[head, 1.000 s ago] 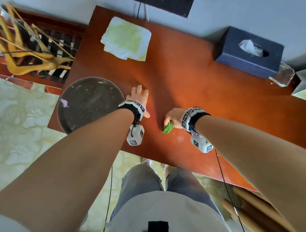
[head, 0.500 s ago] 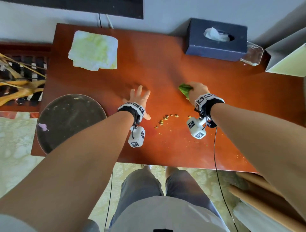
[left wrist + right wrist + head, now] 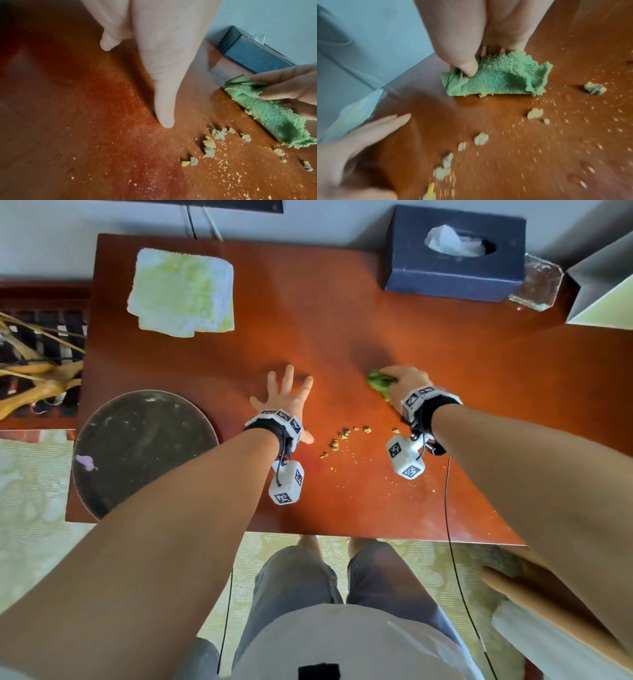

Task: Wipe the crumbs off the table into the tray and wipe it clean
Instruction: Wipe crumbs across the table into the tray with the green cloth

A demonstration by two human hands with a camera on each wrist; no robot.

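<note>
My right hand [image 3: 402,383] grips a small green cloth [image 3: 378,381] [image 3: 496,78] [image 3: 267,112] and holds it down on the red-brown table [image 3: 342,320]. Yellow crumbs [image 3: 342,436] [image 3: 211,144] [image 3: 481,138] lie scattered just in front of the cloth, between my two wrists. My left hand [image 3: 286,395] lies flat on the table with its fingers spread, left of the crumbs. A round dark tray [image 3: 137,446] sits at the table's left front corner and hangs over the edge; a small purple scrap lies in it.
A folded white-and-yellow towel [image 3: 183,292] lies at the back left. A dark blue tissue box [image 3: 455,265] and a clear glass dish [image 3: 536,284] stand at the back right. Fine crumbs and droplets dot the table's front right. Wooden chair parts [image 3: 548,611] stand at the lower right.
My right hand carried the green cloth from the front of the table back and to the right, behind the crumbs. The crumbs came into sight. The left hand stayed flat in place.
</note>
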